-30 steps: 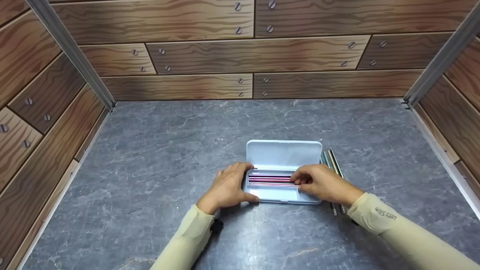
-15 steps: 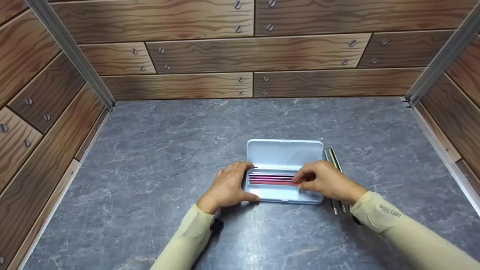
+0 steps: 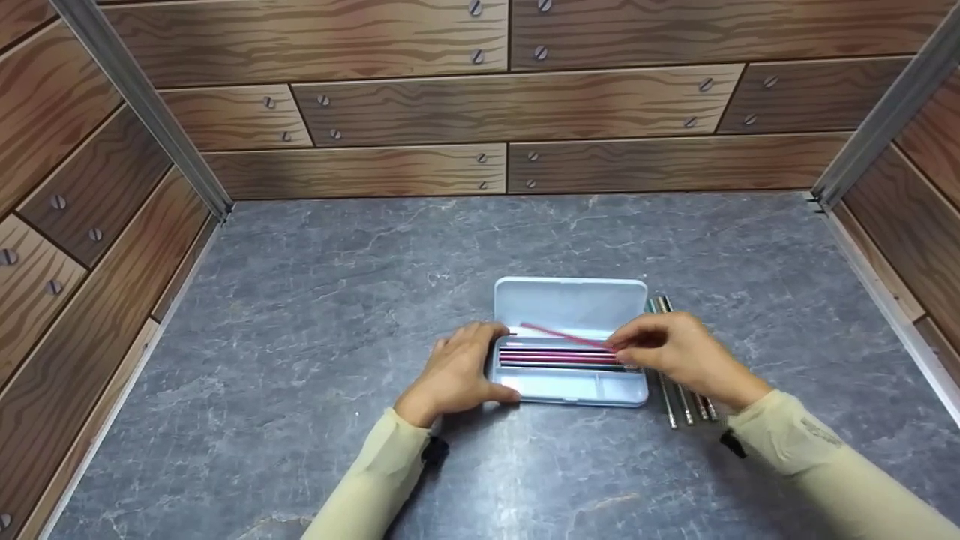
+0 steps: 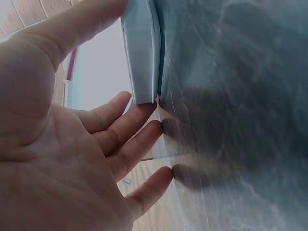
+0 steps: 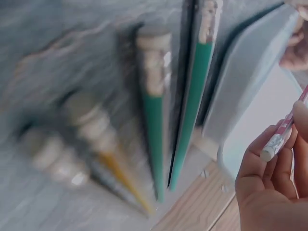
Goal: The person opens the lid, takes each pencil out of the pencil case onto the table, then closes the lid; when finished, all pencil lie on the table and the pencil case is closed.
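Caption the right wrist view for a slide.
Right fingers pinch a pink pencil; green pencils lie beside the case.

my smooth pencil point(image 3: 559, 334), its shiny metal band point(image 5: 275, 139), smooth plastic case point(image 3: 570, 301), my matt cloth sleeve point(image 3: 847, 469), glossy stone-look table point(image 3: 337, 300), wood-look wall point(image 3: 412, 112), metal post point(image 3: 148, 105)

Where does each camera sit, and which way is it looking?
Head: on the person's head, looking forward and down at the box; left hand, right hand and sleeves show.
Left wrist: on that wrist, looking along the left hand at the box and table.
Right wrist: on that wrist, looking past the right hand at green pencils; a bit of the left hand shows too.
Both head and right wrist show the held pink pencil.
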Demonstrator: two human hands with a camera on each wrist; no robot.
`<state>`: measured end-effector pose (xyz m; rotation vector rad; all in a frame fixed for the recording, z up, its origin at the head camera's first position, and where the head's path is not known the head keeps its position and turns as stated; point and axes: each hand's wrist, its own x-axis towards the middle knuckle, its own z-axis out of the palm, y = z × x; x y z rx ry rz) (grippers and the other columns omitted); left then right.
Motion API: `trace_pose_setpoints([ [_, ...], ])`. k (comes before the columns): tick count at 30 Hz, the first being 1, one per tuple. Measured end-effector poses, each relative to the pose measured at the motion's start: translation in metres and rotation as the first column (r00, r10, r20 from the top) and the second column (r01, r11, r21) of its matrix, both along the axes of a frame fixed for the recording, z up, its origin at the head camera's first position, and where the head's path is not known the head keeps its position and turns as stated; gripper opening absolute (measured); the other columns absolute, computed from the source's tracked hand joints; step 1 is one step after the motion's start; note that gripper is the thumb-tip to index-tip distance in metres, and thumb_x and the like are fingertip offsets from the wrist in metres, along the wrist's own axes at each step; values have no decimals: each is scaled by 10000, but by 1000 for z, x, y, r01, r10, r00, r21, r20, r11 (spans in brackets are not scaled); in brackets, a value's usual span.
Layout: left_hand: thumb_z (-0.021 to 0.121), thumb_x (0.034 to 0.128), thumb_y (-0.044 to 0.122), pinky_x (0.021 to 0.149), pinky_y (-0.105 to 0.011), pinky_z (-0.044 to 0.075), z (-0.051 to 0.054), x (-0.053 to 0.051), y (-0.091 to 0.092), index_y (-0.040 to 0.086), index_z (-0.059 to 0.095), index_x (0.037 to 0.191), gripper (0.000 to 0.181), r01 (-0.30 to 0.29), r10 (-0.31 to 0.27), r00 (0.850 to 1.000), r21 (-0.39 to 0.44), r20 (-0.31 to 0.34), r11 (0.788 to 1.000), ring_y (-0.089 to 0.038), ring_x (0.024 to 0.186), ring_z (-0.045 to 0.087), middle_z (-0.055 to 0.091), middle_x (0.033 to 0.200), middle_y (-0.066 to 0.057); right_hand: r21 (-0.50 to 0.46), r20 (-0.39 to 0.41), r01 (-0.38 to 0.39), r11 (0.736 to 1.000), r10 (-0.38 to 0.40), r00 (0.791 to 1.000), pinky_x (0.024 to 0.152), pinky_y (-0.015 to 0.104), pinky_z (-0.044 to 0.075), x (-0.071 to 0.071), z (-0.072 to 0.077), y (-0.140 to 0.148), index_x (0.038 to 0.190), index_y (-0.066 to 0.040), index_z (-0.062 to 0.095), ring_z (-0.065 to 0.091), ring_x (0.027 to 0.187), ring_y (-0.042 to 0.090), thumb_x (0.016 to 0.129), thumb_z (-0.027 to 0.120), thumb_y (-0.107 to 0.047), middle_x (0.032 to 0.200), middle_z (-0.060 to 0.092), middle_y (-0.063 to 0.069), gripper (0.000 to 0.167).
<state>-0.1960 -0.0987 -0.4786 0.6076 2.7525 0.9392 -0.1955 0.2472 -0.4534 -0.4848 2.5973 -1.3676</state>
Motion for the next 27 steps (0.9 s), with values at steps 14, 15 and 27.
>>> trace_pose_setpoints([
  [14,1022,788,368,1173,-577,408,0,1,0,102,564,1547,926,1,-1,1000,15,11,1000,-358,1494,554,638,1548,-137,-51,-83,354,934,-357,930,765,141,571,24,2,63,1214,55,815,705,877,-67,952,868,-42,969,793,-260,285],
  [15,1023,788,367,1170,-578,409,0,1,0,100,564,1548,927,0,0,1000,16,11,1000,-358,1490,556,640,1544,-136,-47,-89,369,928,-372,924,763,136,567,25,1,66,1219,57,813,701,877,-75,956,866,-46,966,787,-271,287],
  [27,1021,788,374,1197,-587,407,0,1,1,94,562,1559,940,3,-3,1000,4,10,1000,-367,1511,543,631,1560,-144,127,-175,526,841,-503,846,612,162,528,33,-14,81,1190,49,825,622,733,-114,939,866,-34,1102,841,249,267],
])
